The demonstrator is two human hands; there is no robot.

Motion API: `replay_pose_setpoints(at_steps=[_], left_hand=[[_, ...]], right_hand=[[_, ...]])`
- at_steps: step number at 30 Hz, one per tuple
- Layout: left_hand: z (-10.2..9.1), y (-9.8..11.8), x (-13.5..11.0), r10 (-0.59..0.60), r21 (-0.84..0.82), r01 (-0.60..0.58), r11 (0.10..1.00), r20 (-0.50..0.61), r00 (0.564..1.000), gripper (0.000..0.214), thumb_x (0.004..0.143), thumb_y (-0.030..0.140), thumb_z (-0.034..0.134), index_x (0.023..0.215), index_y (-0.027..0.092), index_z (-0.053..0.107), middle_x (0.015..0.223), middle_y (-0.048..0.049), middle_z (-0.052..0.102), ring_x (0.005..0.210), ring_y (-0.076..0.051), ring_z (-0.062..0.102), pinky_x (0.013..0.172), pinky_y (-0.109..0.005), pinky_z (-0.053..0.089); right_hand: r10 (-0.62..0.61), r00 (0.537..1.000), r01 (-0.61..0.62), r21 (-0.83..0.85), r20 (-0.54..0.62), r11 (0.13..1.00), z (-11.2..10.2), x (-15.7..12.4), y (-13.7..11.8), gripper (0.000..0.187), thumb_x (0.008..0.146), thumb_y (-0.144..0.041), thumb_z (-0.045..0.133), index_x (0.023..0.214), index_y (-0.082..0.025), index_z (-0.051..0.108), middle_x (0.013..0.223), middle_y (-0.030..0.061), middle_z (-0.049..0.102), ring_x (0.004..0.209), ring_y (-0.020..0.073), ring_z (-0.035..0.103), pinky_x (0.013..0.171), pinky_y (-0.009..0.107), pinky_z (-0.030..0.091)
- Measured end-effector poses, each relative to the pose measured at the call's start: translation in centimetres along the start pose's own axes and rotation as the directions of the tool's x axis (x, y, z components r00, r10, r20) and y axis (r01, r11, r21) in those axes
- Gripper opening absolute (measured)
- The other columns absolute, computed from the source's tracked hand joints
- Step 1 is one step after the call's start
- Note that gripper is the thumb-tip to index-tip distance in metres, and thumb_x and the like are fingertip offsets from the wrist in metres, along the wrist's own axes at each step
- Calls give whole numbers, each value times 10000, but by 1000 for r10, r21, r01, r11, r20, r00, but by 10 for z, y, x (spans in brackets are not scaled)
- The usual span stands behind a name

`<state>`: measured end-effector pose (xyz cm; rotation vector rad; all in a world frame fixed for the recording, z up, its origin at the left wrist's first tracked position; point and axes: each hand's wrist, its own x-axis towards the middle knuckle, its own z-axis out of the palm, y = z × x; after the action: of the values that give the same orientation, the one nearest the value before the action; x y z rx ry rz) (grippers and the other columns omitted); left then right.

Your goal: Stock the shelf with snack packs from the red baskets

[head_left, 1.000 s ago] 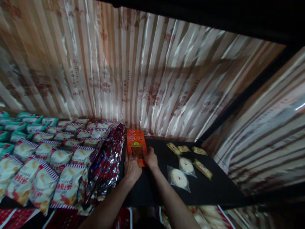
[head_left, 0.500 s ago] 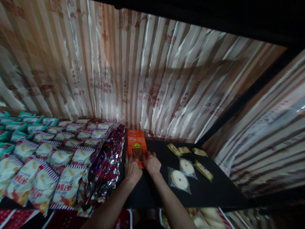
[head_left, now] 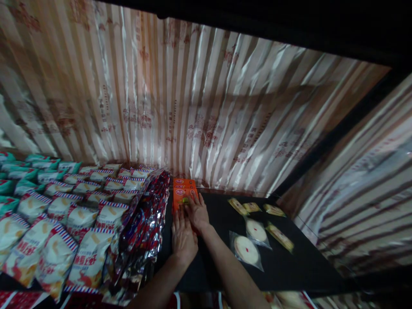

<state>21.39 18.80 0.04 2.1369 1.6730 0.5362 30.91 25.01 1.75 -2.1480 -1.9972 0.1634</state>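
Orange snack packets (head_left: 183, 191) lie stacked in a row on a black shelf (head_left: 289, 266), against the striped back wall. My right hand (head_left: 197, 211) rests flat on top of the front orange packet, fingers stretched forward. My left hand (head_left: 183, 235) lies just behind and to the left of it, fingers extended along the packet's near left edge. Both hands are pressed on the packets with nothing wrapped in the fingers.
Shiny red foil packets (head_left: 146, 223) stand just left of the orange row. Further left lie rows of white snack bags (head_left: 80, 206) and teal bags (head_left: 19, 171). To the right lie round clear-wrapped cakes (head_left: 246, 249) and small yellow bars (head_left: 280, 236).
Both hands have flattened out. The right hand slid forward onto the orange packets, which sit further back; the left hand drew slightly toward me.
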Motion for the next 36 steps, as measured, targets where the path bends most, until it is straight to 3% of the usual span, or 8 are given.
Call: replay_pose_setpoints(at_steps=[3, 7, 17, 26, 31, 36], left_hand=[[8, -3, -1, -5, 17, 4, 1000, 18, 1000, 616, 769, 260, 445, 1352, 85, 349, 1494, -121, 214, 1393, -269, 52, 1126, -436, 116], [12, -8, -3, -23, 31, 22, 999, 58, 998, 569, 766, 208, 431, 1329, 127, 398, 1481, -106, 258, 1384, -280, 119, 1115, -457, 143], [-6, 4, 5, -124, 64, 114, 991, 183, 975, 654, 684, 97, 473, 1329, 100, 364, 1463, -166, 271, 1367, -320, 170, 1096, -465, 187], [-10, 6, 8, -130, 54, 121, 991, 201, 971, 630, 689, 120, 483, 1310, 79, 387, 1462, -190, 260, 1373, -318, 149, 1090, -475, 195], [-13, 10, 5, -102, -1, 103, 995, 154, 983, 664, 683, 131, 485, 1331, 59, 360, 1479, -170, 231, 1381, -304, 119, 1119, -452, 145], [-35, 18, -34, -40, -130, 51, 990, 86, 995, 492, 771, 159, 401, 1252, 82, 464, 1366, -132, 436, 1299, -232, 331, 1088, -341, 256]], right_hand=[[-23, 997, 22, 4, 79, 1000, 2, 14, -2, 508, 892, -433, 350, 1386, -319, 314, 1501, 20, 224, 1388, 270, 11, 1042, 424, 205], [22, 989, -15, -54, 144, 998, 7, 23, -2, 576, 863, -557, 334, 1390, -329, 296, 1509, 41, 196, 1386, 279, 42, 1039, 435, 185], [99, 988, -92, -63, 119, 994, 15, 28, -9, 635, 816, -610, 370, 1373, -308, 332, 1482, 71, 264, 1351, 280, 187, 1022, 420, 188], [72, 994, -72, -8, 82, 997, 21, 27, -5, 634, 826, -603, 369, 1365, -268, 358, 1483, 97, 255, 1377, 260, 122, 1064, 460, 110], [29, 998, -25, 77, -48, 997, 14, 20, -4, 516, 844, -483, 427, 1298, -240, 464, 1468, 82, 292, 1371, 240, 161, 1074, 436, 175], [51, 961, 50, 351, -272, 935, 1, -14, -11, 432, 856, -300, 354, 1206, -124, 536, 1331, 127, 475, 1209, 202, 445, 1011, 329, 350]])
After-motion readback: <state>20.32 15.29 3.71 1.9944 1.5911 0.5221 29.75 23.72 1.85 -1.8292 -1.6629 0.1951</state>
